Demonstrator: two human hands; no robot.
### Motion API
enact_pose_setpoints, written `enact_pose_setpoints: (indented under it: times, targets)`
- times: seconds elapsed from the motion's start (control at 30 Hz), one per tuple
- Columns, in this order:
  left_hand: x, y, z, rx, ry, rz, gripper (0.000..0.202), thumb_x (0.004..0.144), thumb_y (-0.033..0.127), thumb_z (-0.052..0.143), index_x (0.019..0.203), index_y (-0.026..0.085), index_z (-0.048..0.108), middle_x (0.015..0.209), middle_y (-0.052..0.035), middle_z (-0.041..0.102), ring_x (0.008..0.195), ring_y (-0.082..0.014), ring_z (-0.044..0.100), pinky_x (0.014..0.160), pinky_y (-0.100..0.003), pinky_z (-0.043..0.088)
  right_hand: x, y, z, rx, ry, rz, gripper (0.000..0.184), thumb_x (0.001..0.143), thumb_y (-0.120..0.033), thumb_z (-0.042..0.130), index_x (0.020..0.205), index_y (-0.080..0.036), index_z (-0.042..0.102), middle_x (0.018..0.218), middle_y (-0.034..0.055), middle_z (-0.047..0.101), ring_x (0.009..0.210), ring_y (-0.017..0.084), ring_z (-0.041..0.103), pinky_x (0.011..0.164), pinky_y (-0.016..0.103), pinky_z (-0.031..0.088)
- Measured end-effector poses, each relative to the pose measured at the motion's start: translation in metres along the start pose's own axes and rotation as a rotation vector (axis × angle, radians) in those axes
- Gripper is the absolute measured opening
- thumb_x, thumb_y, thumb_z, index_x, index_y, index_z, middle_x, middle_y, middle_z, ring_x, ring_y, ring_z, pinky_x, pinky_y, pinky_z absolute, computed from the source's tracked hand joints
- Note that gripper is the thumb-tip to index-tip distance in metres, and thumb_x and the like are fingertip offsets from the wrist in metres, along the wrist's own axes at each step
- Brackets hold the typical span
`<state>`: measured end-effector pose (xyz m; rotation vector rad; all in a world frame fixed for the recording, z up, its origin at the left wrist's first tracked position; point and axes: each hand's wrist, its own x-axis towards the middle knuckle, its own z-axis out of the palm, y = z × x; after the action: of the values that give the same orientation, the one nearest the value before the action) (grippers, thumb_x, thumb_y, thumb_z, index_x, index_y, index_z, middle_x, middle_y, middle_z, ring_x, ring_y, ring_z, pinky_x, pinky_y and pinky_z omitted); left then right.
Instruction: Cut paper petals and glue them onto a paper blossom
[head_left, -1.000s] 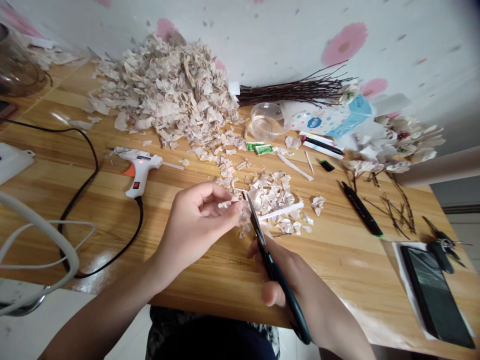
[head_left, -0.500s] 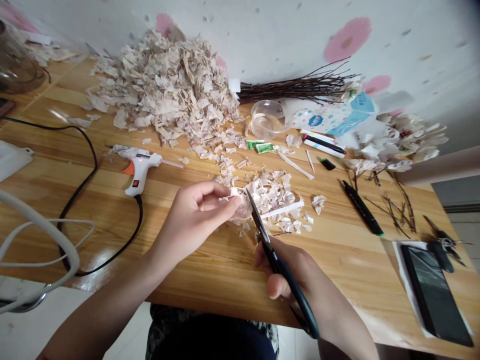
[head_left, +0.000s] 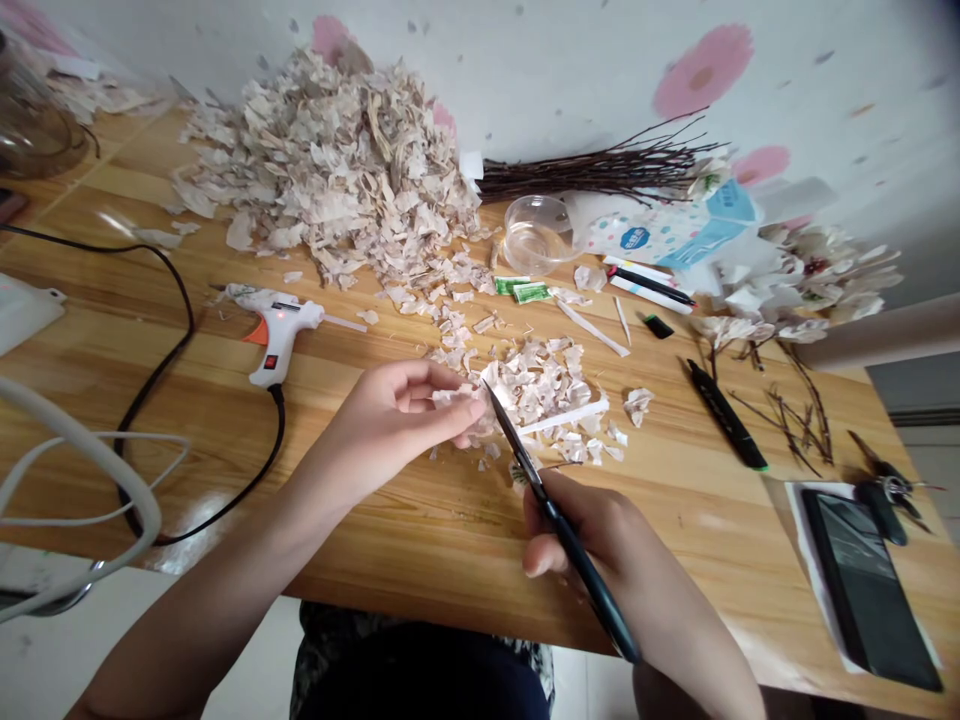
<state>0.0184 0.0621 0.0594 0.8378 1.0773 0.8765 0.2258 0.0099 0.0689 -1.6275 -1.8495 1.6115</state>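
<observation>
My left hand (head_left: 405, 410) pinches a small pale papery petal (head_left: 448, 397) between thumb and fingers, partly hidden by them. In my right hand (head_left: 592, 530) is a pair of black-handled scissors (head_left: 559, 515), with fingers wrapped round the handles. The blades point up and left, and their tips lie close to the left thumb; they look closed together. Beneath and beyond the tips spreads a small heap of papery scraps (head_left: 544, 380). A white strip (head_left: 566, 416) lies across that heap.
A white glue gun (head_left: 277, 325) with a black cord rests at left. Behind stand a large pile of dried petals (head_left: 337, 170), a clear plastic cup (head_left: 536, 240) and dark twigs (head_left: 585, 178). At right lie a black marker (head_left: 724, 415), a phone (head_left: 862, 585) and pliers (head_left: 885, 490).
The scissors' blades have drawn together, and their tips have shifted slightly left. The petal in my left hand has turned a little between the fingers.
</observation>
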Motion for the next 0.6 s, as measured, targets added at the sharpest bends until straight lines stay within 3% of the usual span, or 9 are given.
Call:
enact_pose_setpoints:
  times: [0.2,0.37,0.47,0.6]
  targets:
    - [0.002,0.001,0.0,-0.088,-0.042,-0.014,0.018,0.078,0.024,0.074,0.074,0.016,0.058,0.074,-0.0006,0.074,0.067,-0.0133,0.071,0.072,-0.024,0.059,0.0,-0.002,0.001,-0.047,0.001,-0.024,0.057,0.08,-0.078,0.045,0.07,-0.022,0.044,0.063,-0.0015,0.055,0.06,0.017,0.047,0.056,0.026,0.035]
    - [0.001,-0.001,0.003,-0.095,-0.076,0.008,0.02,0.079,0.021,0.071,0.072,0.016,0.053,0.067,0.0017,0.07,0.06,-0.0101,0.067,0.062,-0.021,0.056,-0.005,-0.007,0.001,-0.125,0.044,-0.162,0.065,0.083,-0.082,0.027,0.09,-0.021,0.05,0.076,0.006,0.065,0.066,0.023,0.059,0.06,0.031,0.044]
    - [0.0,0.0,0.003,-0.072,-0.068,0.006,0.018,0.076,0.018,0.072,0.072,0.016,0.055,0.064,0.0032,0.067,0.056,-0.0082,0.063,0.055,-0.018,0.052,-0.008,-0.011,0.001,-0.15,0.032,-0.168,0.07,0.085,-0.081,0.017,0.089,-0.021,0.052,0.076,0.0081,0.067,0.066,0.025,0.062,0.059,0.033,0.046]
    - [-0.003,0.007,0.001,0.061,-0.094,-0.055,0.018,0.074,0.019,0.073,0.078,0.016,0.056,0.061,0.0033,0.067,0.052,-0.0086,0.061,0.051,-0.018,0.049,-0.009,-0.01,0.0,-0.186,-0.002,-0.119,0.065,0.085,-0.079,0.027,0.09,-0.021,0.055,0.081,0.0088,0.069,0.073,0.027,0.065,0.061,0.033,0.046]
